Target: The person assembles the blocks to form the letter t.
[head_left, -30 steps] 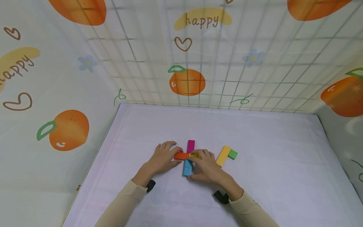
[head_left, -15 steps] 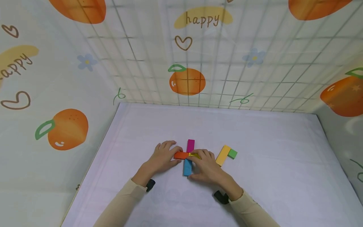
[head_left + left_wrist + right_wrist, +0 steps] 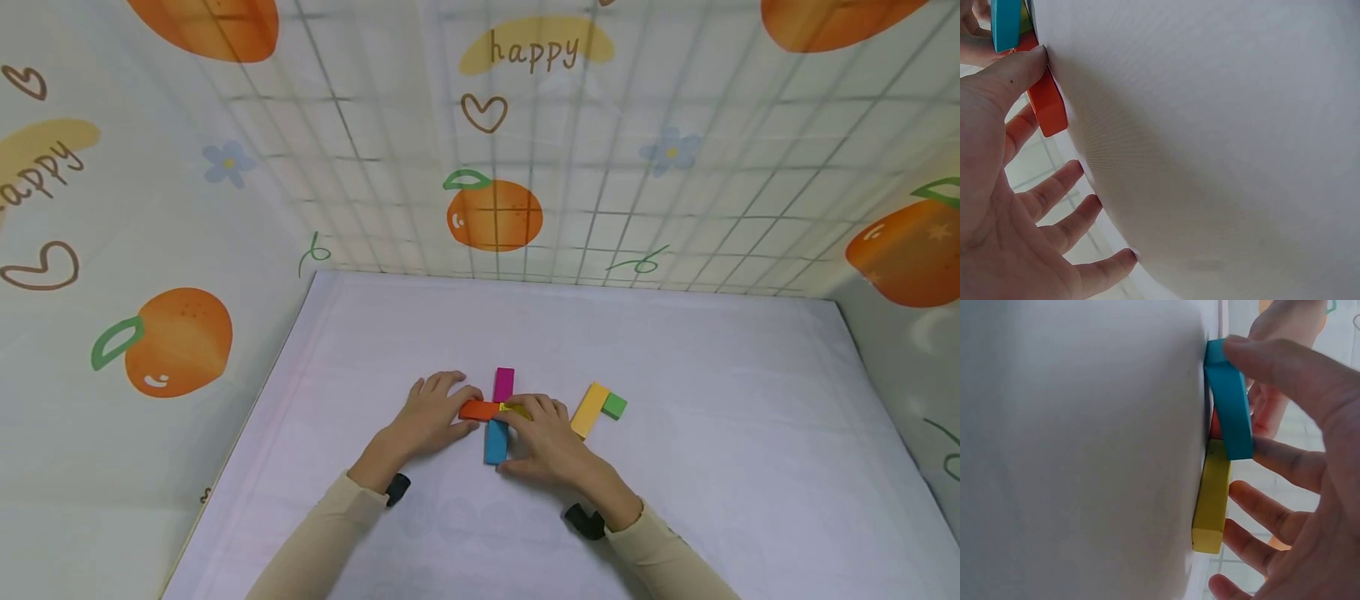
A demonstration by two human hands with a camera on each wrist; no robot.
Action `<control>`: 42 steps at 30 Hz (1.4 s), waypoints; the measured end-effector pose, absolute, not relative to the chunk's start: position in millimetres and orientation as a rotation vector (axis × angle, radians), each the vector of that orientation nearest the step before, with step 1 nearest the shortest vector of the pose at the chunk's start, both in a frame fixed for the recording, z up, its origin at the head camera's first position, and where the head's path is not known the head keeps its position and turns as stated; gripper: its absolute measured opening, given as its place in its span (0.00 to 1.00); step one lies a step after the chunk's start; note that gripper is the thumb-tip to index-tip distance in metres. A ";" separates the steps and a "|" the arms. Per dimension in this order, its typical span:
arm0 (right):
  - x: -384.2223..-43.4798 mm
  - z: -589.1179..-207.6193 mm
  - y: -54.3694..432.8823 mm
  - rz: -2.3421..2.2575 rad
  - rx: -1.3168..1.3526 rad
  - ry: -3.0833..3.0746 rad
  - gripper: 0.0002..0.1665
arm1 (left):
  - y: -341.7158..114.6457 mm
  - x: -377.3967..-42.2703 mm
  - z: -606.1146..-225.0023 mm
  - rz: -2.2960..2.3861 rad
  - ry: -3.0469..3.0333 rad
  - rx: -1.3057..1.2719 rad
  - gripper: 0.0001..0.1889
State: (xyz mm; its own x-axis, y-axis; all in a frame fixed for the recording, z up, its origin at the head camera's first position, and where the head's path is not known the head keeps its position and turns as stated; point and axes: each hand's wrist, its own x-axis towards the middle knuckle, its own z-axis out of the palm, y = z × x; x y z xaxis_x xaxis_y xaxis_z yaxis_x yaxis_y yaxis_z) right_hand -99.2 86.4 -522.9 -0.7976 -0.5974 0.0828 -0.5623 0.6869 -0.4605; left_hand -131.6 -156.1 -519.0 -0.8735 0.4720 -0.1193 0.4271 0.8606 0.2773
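My left hand [image 3: 431,421] pinches the orange block [image 3: 477,410] between thumb and index finger, its other fingers spread with tips at the table. In the left wrist view the thumb lies across the orange block [image 3: 1049,106]. My right hand [image 3: 551,446] holds the blue block [image 3: 1232,403] lengthwise, thumb at the near end and index finger at the far end. Its middle and ring fingertips are at the side of the yellow block [image 3: 1213,494], partly hidden by the hand in the head view. A magenta block [image 3: 504,384] stretches away behind them. These blocks meet in a cross shape.
To the right of my right hand, a long amber block [image 3: 590,410] lies slanted with a short green block [image 3: 614,406] against its side. The white table [image 3: 712,467] is enclosed by a printed cloth [image 3: 570,150] at the back and sides.
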 end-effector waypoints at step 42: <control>-98.1 -522.3 89.2 -0.824 -1.008 2.829 0.40 | -156.1 -131.4 -519.8 0.348 2.860 0.698 0.23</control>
State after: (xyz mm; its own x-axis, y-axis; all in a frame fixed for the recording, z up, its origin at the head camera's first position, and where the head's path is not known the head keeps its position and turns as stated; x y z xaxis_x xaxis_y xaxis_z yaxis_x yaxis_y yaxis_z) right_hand -98.1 89.2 -522.3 -0.7900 -0.5954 0.1464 -0.5810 0.6505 -0.4893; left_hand -131.4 -156.1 -519.8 -0.8743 0.4713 -0.1156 0.4299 0.8628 0.2660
